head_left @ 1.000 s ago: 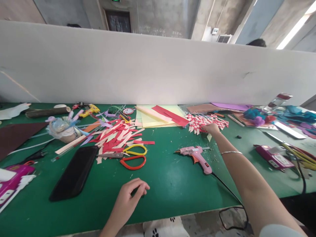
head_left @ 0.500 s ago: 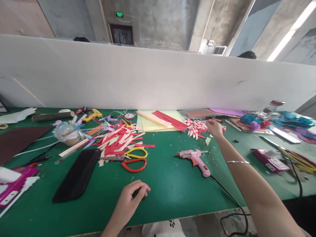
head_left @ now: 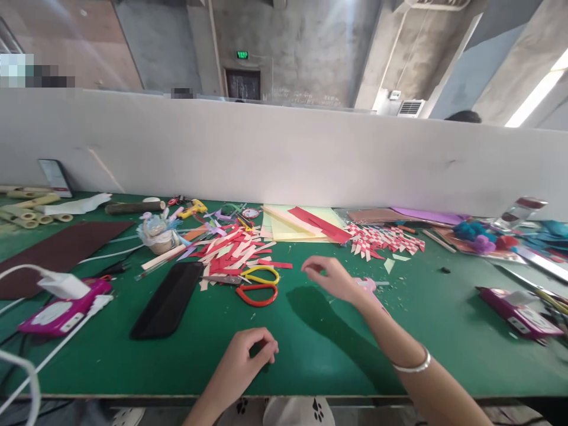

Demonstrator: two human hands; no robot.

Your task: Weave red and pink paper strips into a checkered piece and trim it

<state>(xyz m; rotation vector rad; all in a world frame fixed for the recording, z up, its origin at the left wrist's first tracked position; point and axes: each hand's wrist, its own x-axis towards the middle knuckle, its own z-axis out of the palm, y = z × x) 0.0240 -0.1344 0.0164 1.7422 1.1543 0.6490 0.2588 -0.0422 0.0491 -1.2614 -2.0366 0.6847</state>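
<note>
My left hand (head_left: 255, 355) is near the table's front edge, its fingers curled and thumb tip against them, with nothing visible in it. Held above the table, my right hand (head_left: 332, 278) has loosely bent fingers with no item showing between them. Under its wrist lies a pink hot glue gun (head_left: 367, 284), mostly hidden by the forearm. Left of my right hand are scissors (head_left: 258, 294) with yellow and red handles, beside a heap of red and cream paper strips (head_left: 233, 247). Woven red-and-white checkered paper pieces (head_left: 381, 238) lie beyond the right hand.
Yellow paper sheets (head_left: 306, 222) with red and cream strips lie against the white partition (head_left: 284, 160). A black phone-like slab (head_left: 167, 302) is at left, near a magenta power strip (head_left: 66, 310). Another power strip (head_left: 515, 307), pompoms (head_left: 481, 239) and a jar (head_left: 521, 212) stand at right.
My right hand has moved left and nearer, away from the checkered paper pieces to above the glue gun area. The left hand keeps its curled pose. The view has shifted left.
</note>
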